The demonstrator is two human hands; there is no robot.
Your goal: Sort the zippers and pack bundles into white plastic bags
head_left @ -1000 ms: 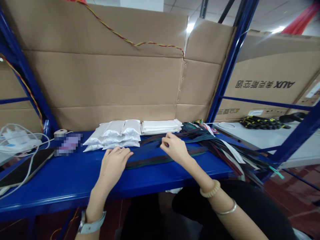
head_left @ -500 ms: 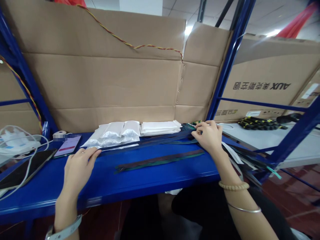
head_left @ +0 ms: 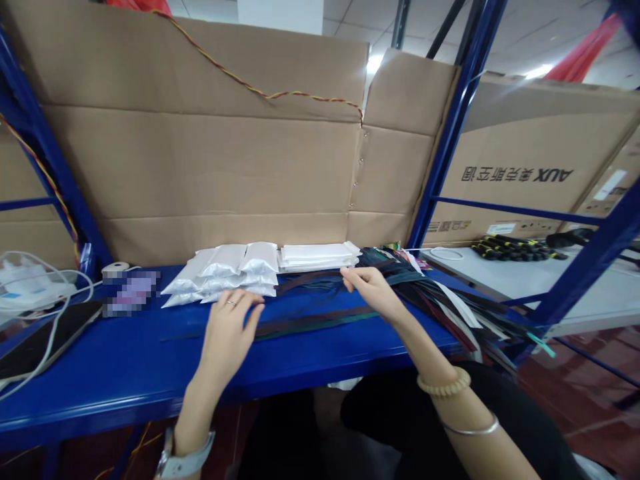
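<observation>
My right hand (head_left: 373, 290) pinches a long dark strip (head_left: 320, 280) that runs from a loose bundle of dark strips (head_left: 440, 307) across the blue shelf top (head_left: 100, 380). My left hand (head_left: 230, 337) rests on the shelf with its fingers apart, its fingertips by another strip with green and red edges (head_left: 315, 323). Stacked white pouches (head_left: 225, 273) lie just beyond my left hand. A pile of flat white packets (head_left: 317, 255) sits behind my right hand.
A blurred phone (head_left: 133, 293), a tape roll (head_left: 116, 269), a dark tablet (head_left: 47, 340) and white cables (head_left: 30, 290) lie at the left. Cardboard sheets (head_left: 200, 173) stand behind the shelf. A grey table (head_left: 575, 290) with black-and-yellow bundles (head_left: 520, 251) lies at the right.
My right hand has moved left from the bundle's far end toward the middle. My left hand has moved right, and the green-edged strip now lies further left.
</observation>
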